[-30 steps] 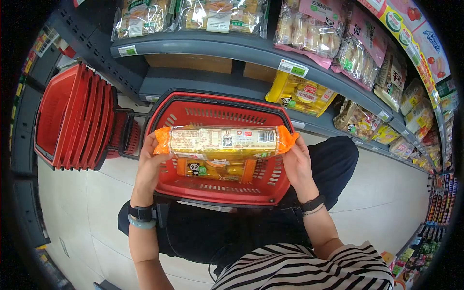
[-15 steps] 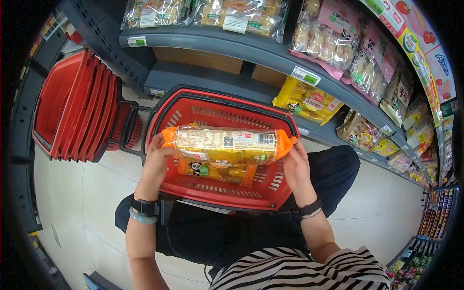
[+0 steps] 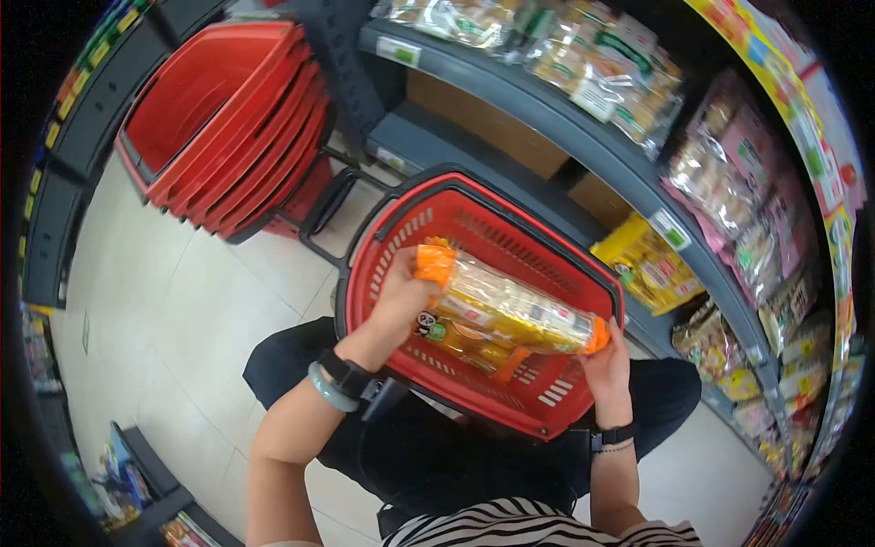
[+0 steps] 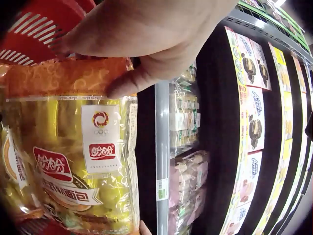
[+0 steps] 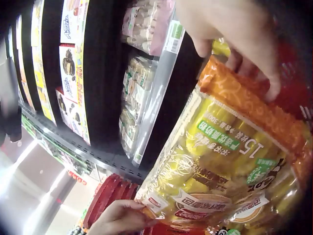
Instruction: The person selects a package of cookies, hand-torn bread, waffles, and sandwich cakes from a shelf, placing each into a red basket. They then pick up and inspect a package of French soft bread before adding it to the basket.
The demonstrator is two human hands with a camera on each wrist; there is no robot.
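We hold the long snack packet [image 3: 510,310] by its two orange end seals over the red basket [image 3: 387,242]: our left hand [image 3: 396,301] pinches the upper end and our right hand [image 3: 606,365] pinches the lower one. The packet hangs tilted just above another packet [image 3: 460,342] lying in the basket. We judge both grips thin: the slick film could slip from either pinch, and the packet could drop askew, catch the basket's edge and slide onto the floor [image 3: 182,301]

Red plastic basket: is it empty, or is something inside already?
Not empty. A yellow-and-orange panda-marked snack packet lies in the red plastic basket, beneath the long orange-ended packet that the left hand and right hand hold.
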